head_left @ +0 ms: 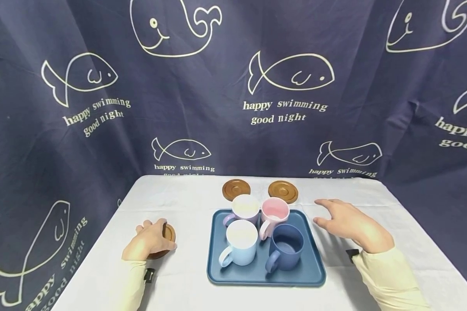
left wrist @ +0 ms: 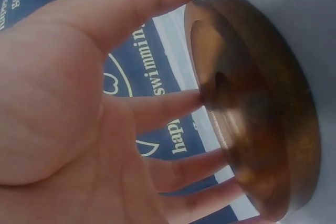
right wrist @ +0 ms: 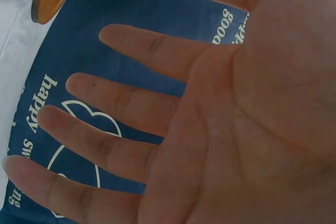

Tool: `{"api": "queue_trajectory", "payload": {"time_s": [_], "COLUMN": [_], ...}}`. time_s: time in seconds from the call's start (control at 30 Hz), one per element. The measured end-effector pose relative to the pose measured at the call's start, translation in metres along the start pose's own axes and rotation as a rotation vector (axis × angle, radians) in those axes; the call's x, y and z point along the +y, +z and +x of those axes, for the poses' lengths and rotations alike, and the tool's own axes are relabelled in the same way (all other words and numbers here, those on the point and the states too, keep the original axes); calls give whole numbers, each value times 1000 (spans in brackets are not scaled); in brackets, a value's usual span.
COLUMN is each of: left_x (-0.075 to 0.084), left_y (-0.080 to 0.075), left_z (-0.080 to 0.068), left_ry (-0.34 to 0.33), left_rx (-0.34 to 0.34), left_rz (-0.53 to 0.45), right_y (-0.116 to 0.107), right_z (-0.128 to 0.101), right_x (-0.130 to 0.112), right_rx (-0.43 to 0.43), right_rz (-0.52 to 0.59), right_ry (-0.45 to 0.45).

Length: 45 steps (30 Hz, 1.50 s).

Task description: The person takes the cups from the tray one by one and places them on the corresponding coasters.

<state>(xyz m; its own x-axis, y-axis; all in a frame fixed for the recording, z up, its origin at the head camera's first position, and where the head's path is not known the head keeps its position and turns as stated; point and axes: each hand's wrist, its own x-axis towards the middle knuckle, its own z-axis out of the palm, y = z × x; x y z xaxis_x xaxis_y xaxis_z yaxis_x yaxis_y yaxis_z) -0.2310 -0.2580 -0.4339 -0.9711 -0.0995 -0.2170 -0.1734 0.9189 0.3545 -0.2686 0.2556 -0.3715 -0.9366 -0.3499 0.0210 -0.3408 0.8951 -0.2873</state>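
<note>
1. The left hand [head_left: 149,242] has its fingers [left wrist: 168,103] curled over a round wooden coaster [head_left: 166,238], fingertips touching its rim and thumb across the top; the coaster lies on the white table [head_left: 179,194], left of the tray.
2. The right hand [head_left: 348,224] holds nothing: its fingers [right wrist: 131,98] are spread and straight, palm down, over the table just right of the tray.
3. Between the hands sits a blue tray [head_left: 264,270] carrying four mugs: a lilac mug [head_left: 243,208] far left, a pink mug [head_left: 274,214] far right, a light blue mug [head_left: 240,242] near left, a dark blue mug [head_left: 286,246] near right.
4. Beyond the tray lie two more wooden coasters, the far left coaster [head_left: 236,189] and the far right coaster [head_left: 283,191].
5. A navy curtain [head_left: 233,86] printed with fish hangs behind.
</note>
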Motion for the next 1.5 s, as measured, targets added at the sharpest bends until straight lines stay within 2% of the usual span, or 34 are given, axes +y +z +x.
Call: {"api": "queue_trajectory", "payload": {"time_s": [0.7,1.1,1.5], "left_x": [2,-1,9], "left_y": [-1,-2,-15], "left_z": [-4,-2,6], "left_ry": [-18,6,1], "left_rx": [21,26,83], "left_rz": [-14,-10,11], "right_y": [0,1,-1], "right_z": [-1,-2,-4], "right_x": [-1,-1,-1], "right_rx": [15,15,19], "right_rz": [3,9,19], "right_ry": [-18,-22,-19]}}
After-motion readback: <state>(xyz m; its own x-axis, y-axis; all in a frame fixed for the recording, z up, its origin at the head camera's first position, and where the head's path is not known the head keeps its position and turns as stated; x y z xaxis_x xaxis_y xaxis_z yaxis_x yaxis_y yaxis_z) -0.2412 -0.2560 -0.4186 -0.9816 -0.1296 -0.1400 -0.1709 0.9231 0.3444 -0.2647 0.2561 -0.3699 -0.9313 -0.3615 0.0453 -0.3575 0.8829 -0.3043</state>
